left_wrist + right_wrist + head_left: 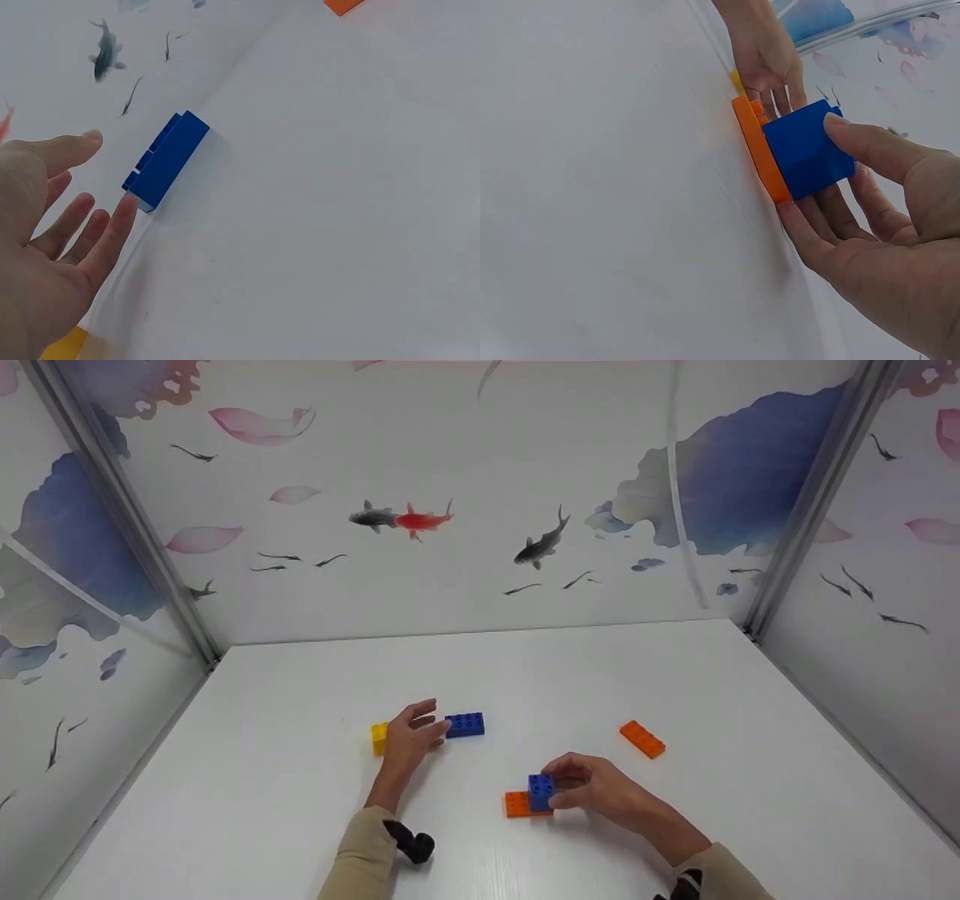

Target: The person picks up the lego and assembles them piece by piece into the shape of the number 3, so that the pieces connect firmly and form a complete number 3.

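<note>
Head: right hand (604, 793) pinches studded, boxy blue brick (540, 793).

Can see only the left end of the yellow brick (378, 739), nearer the left edge of the table (262, 780) than the right, behind the left hand (407, 743). Cannot confirm contact between that hand and the long blue brick (468, 725). Cannot see the studs of the orange plate (516, 805) beneath the small blue brick (541, 793). Lose the right sleeve (721, 876) at the head view's bottom.
</note>
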{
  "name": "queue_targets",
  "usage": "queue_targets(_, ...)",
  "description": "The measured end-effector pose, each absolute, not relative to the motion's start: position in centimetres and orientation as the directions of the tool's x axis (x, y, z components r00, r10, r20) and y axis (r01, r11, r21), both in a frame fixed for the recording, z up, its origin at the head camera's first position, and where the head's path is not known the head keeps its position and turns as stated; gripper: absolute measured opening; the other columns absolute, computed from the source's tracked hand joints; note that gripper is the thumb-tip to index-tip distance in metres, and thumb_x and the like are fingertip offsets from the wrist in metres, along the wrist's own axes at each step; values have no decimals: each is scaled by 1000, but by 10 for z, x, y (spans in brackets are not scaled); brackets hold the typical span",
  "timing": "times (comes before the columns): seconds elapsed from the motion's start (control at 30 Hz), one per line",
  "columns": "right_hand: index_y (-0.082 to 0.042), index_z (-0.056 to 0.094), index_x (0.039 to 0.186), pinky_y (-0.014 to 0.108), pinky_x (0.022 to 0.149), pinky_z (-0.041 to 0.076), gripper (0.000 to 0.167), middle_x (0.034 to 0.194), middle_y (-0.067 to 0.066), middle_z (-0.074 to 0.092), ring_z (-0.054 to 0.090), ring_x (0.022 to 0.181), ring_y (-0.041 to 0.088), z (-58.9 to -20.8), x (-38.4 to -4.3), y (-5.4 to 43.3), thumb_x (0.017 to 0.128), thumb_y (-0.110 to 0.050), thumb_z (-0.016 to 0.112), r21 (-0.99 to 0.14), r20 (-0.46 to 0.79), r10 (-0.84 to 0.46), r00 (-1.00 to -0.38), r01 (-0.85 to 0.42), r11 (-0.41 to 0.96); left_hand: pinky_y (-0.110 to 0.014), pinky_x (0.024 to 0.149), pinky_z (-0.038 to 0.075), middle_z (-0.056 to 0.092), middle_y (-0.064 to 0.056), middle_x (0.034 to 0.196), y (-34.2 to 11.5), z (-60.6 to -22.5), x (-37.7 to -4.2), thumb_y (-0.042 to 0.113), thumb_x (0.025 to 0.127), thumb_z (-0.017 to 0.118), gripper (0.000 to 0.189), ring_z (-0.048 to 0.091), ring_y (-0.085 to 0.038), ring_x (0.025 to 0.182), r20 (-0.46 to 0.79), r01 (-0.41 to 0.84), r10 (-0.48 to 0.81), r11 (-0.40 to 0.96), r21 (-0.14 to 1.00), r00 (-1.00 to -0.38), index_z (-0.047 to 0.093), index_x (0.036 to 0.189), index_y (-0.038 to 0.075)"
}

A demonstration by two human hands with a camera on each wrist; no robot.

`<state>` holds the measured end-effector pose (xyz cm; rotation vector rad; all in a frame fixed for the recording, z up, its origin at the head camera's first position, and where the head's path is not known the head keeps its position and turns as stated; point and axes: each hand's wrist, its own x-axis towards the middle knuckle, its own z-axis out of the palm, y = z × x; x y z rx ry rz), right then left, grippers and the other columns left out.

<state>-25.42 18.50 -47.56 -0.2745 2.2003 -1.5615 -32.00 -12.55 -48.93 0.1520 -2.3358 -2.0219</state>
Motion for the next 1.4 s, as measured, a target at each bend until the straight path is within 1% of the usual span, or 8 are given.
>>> queue_targets(0.17, -11, 64, 123, 38, 105, 53, 43, 130, 6, 64, 59, 116, 20, -477, -255, 185, 84, -16, 80, -935, -227, -401, -887, 83, 345, -33, 96, 57, 54, -11, 147, -125, -488, -322, 15, 93, 71, 54, 55, -29, 133, -62, -71, -80, 127, 989, -995, 52, 144, 11)
queue_targets(0.37, -11, 64, 124, 37, 104, 53, 43, 129, 7, 64, 59, 116, 20, -476, -254, 185, 84, -17, 80, -938, -228, -410, -883, 87, 334, -33, 96, 57, 48, -12, 153, -124, -488, -321, 10, 92, 71, 59, 49, -31, 140, -63, -65, -18, 126, 990, -998, 49, 147, 10)
queue_targets(0.53, -12, 64, 123, 35, 103, 53, 44, 129, 6, 64, 58, 117, 20, -475, -254, 186, 84, -19, 81, -938, -230, -411, -882, 89, 334, -32, 98, 56, 47, -11, 155, -123, -490, -323, 7, 92, 71, 60, 47, -31, 142, -50, -46, 22, 175, 983, -998, 48, 148, 11)
queue_targets(0.73, -13, 64, 124, 36, 103, 53, 44, 131, 7, 63, 58, 118, 20, -476, -253, 188, 83, -18, 81, -937, -237, -407, -882, 96, 337, -36, 106, 52, 54, -11, 149, -118, -493, -325, 3, 91, 70, 59, 50, -30, 139, -30, -24, 17, 256, 966, -999, 50, 146, 10)
queue_targets(1.03, -12, 64, 124, 36, 103, 53, 44, 131, 7, 63, 58, 117, 20, -476, -254, 187, 83, -17, 80, -938, -234, -409, -882, 93, 335, -44, 116, 41, 62, -9, 140, -114, -495, -330, -1, 90, 69, 55, 54, -29, 134, -32, -40, -29, 319, 947, -999, 56, 142, 10)
queue_targets(1.1, -12, 64, 124, 36, 103, 53, 45, 131, 7, 63, 58, 117, 20, -476, -253, 187, 83, -18, 81, -936, -234, -408, -883, 92, 338, -44, 117, 41, 63, -10, 138, -113, -495, -330, -1, 90, 69, 53, 55, -29, 132, -26, -37, -36, 324, 945, -999, 57, 140, 9)
queue_targets(1.27, -12, 64, 125, 39, 105, 52, 45, 132, 7, 63, 58, 117, 20, -475, -253, 185, 83, -18, 80, -935, -235, -407, -883, 91, 343, -43, 113, 46, 65, -11, 135, -112, -493, -328, 1, 90, 70, 50, 59, -28, 126, -23, -38, -48, 327, 944, -999, 59, 138, 8)
queue_targets(1.4, -12, 64, 124, 38, 105, 51, 45, 131, 6, 64, 58, 117, 20, -476, -254, 185, 83, -19, 81, -935, -234, -410, -882, 89, 343, -40, 106, 52, 65, -15, 134, -113, -492, -324, 3, 90, 71, 51, 61, -31, 124, 9, 3, -17, 319, 948, -1000, 57, 139, 6)
